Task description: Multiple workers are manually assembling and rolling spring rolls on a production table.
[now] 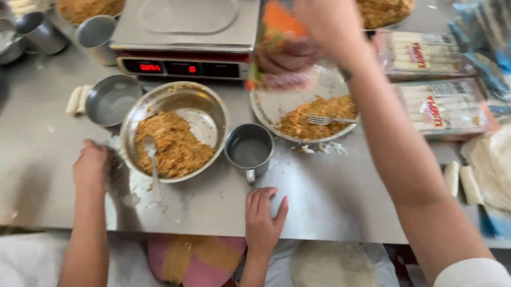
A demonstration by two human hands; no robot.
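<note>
1. Right hand point(327, 13), upper centre of frame: fingers closed around an orange-and-clear plastic packet point(280, 25), which is held above the round steel plate of brown filling point(277, 106).
2. Packet's long axis runs roughly vertical.
3. Left hand point(91, 167), centre left, well apart from the packet: it rests against the steel bowl's rim point(128, 123); cannot tell whether the fingers are curled or gripping.

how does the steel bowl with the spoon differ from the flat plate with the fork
The steel bowl is deep with high walls; the flat plate is shallow. The bowl holds a spoon, the plate a fork. The bowl sits near the left hand; the plate lies under the raised right hand, which holds an orange packet. Both are metal and hold the same brown shredded filling.
</note>
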